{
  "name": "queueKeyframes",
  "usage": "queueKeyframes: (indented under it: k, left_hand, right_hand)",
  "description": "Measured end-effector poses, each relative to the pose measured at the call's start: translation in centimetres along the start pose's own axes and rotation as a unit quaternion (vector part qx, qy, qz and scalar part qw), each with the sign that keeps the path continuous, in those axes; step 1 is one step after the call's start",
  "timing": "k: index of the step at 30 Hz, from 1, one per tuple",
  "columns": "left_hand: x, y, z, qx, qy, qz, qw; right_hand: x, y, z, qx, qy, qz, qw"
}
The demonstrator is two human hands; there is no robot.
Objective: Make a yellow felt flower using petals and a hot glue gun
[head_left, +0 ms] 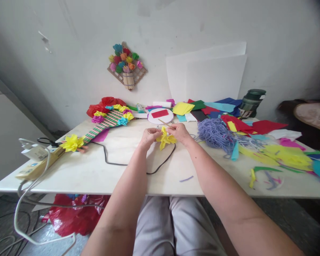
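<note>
Both hands are meeting over the middle of the white tabletop (101, 170), and between them is sitting a crumpled yellow crepe-paper flower (165, 138). The left hand (148, 137) is pinching the flower's left side, fingers curled in tight around the paper. The right hand (179, 133) is gripping the flower's right side from above, fingers bunched narrow on the petals. A thin wooden stick (164, 122) is poking out just behind the flower, toward the far edge; whether a finger is touching it cannot be told.

A black cable (114, 163) is looping across the table right under the hands. Off to the left, a striped woven-stick panel trimmed with paper flowers (106, 122) is lying at a slant, with a loose yellow paper flower (72, 142) at its near end and a cream power strip (37, 167) just beside that. To the right, a heap of lilac yarn (216, 133) is sitting near the right wrist, and beyond it coloured paper scraps (277, 153) are spreading wide. A round white plate with a red paper rectangle (160, 115) is resting behind the hands. On the wall, a small stick frame filled with paper flowers (126, 65) is hanging.
</note>
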State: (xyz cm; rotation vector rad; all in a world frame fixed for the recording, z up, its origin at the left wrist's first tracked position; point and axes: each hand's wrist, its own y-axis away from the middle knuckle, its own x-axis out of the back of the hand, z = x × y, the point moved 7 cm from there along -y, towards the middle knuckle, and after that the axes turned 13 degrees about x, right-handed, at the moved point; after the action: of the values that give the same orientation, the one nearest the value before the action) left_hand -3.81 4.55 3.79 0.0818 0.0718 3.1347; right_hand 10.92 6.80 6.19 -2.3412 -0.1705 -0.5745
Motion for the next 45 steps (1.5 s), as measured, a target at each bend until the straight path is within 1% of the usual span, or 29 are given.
queueKeyframes:
  k: [4, 8, 10, 12, 17, 26, 33, 39, 45]
  left_hand:
    - [-0.2, 0.0, 0.0, 0.004, -0.011, -0.011, 1.000]
    - [-0.3, 0.1, -0.1, 0.009, -0.020, -0.012, 1.000]
    - [-0.2, 0.1, -0.2, 0.009, -0.016, -0.005, 1.000]
    - [0.0, 0.0, -0.3, 0.007, -0.008, 0.003, 1.000]
    - [0.5, -0.4, -0.5, -0.004, 0.005, 0.025, 1.000]
    - [1.0, -0.4, -0.2, -0.016, -0.028, 0.081, 0.996]
    - [1.1, -0.5, 0.0, -0.037, -0.067, 0.102, 0.992]
    - [1.2, -0.6, 0.0, -0.052, -0.081, 0.111, 0.989]
    - [1.1, -0.5, 0.1, -0.061, -0.088, 0.116, 0.988]
  right_hand:
    - [-0.1, 0.0, 0.0, 0.004, 0.010, -0.002, 1.000]
    - [-0.1, -0.1, -0.1, 0.017, 0.041, -0.008, 0.999]
    - [-0.2, -0.2, 0.0, 0.022, 0.051, -0.013, 0.998]
    - [-0.4, -0.2, 0.2, 0.030, 0.040, -0.012, 0.999]
    - [-0.3, -0.3, 0.3, 0.066, 0.012, 0.016, 0.998]
    - [-0.6, -0.3, -0.4, 0.112, 0.043, -0.004, 0.993]
    - [-0.9, -0.3, -0.4, 0.108, 0.046, -0.023, 0.993]
    - [-0.9, -0.3, -0.1, 0.099, 0.055, -0.027, 0.993]
    - [-0.9, -0.4, -0.3, 0.109, 0.058, -0.032, 0.992]
